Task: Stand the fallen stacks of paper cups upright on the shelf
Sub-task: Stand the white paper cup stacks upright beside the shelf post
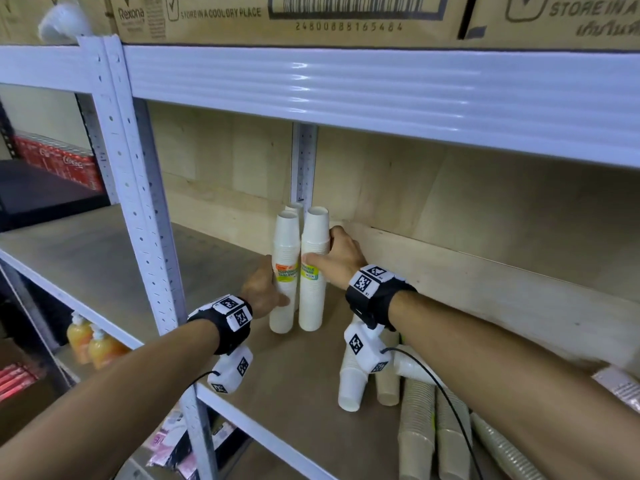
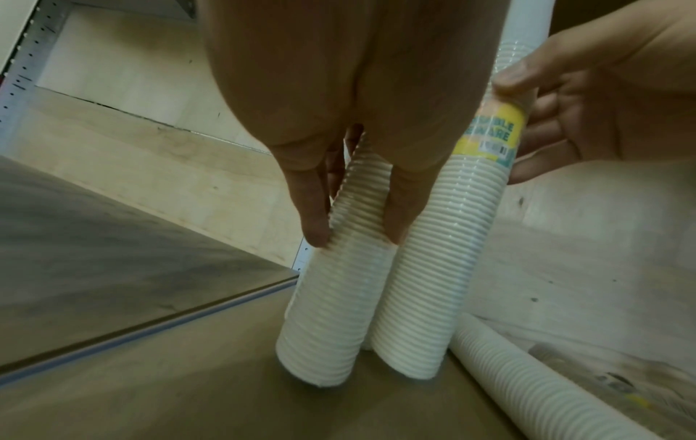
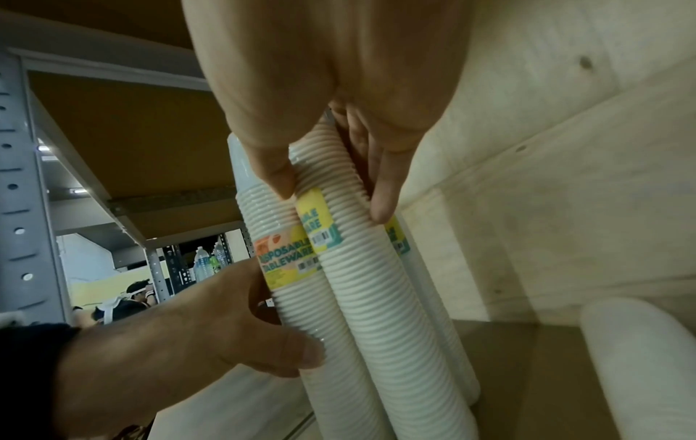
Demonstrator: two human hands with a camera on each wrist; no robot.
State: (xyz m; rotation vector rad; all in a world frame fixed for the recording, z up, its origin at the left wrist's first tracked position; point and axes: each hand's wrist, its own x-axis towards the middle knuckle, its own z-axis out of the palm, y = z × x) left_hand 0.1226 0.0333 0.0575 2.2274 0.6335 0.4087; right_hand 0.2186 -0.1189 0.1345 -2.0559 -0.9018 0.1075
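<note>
Two white paper cup stacks stand upright side by side on the shelf board point(image 1: 242, 358), with a third stack point(image 1: 294, 206) right behind them. My left hand point(image 1: 268, 291) grips the left stack point(image 1: 285, 258), thumb in front. My right hand point(image 1: 327, 254) grips the right stack point(image 1: 313, 296) just above its yellow label. The left wrist view shows my left hand point(image 2: 357, 235) clasping the left stack point(image 2: 331, 312). In the right wrist view my right hand point(image 3: 331, 199) pinches the right stack point(image 3: 373, 312). Several fallen stacks, white point(image 1: 350, 386) and beige point(image 1: 415, 431), lie at the lower right.
A white perforated metal post point(image 1: 145, 220) stands left of my left arm. The upper shelf beam point(image 1: 381, 88) hangs low overhead, with cardboard boxes point(image 1: 277, 15) on it. A pale wooden back wall point(image 1: 485, 237) closes the bay. Orange soap bottles point(image 1: 90, 341) sit on the lower shelf.
</note>
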